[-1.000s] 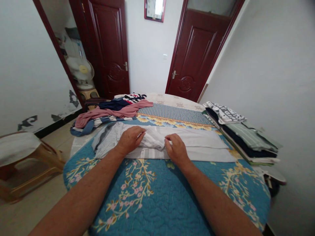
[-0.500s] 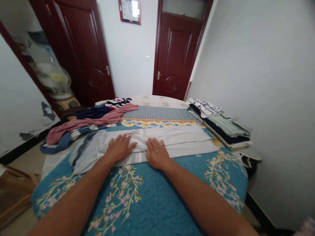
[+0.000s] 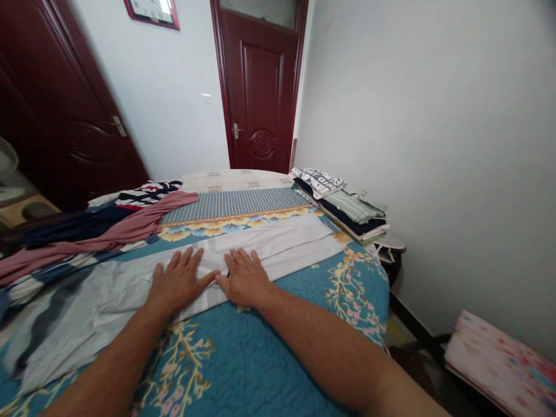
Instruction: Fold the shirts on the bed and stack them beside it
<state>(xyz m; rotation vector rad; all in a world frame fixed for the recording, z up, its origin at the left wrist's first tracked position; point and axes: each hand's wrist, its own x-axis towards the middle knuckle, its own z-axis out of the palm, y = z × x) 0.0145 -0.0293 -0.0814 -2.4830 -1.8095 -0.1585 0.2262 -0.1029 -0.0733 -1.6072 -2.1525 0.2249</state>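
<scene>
A long pale grey striped garment point(image 3: 282, 246) lies folded lengthwise across the blue floral quilt point(image 3: 260, 359) on the bed. My left hand point(image 3: 178, 281) rests flat on it, fingers spread and open. My right hand point(image 3: 244, 278) lies flat beside it, also open, its thumb close to the left hand's thumb. Both palms press the cloth near its middle. Neither hand holds anything.
A stack of folded clothes point(image 3: 343, 205) sits at the bed's far right edge by the white wall. Unfolded clothes, pink point(image 3: 108, 234) and navy, lie heaped at the left. A dark red door point(image 3: 260, 92) stands beyond the bed. A pink patterned bundle point(image 3: 499, 359) lies low right.
My hands went from pinching and bunching the cloth to lying flat on it, fingers spread. The view has swung to the right, showing more of the right wall.
</scene>
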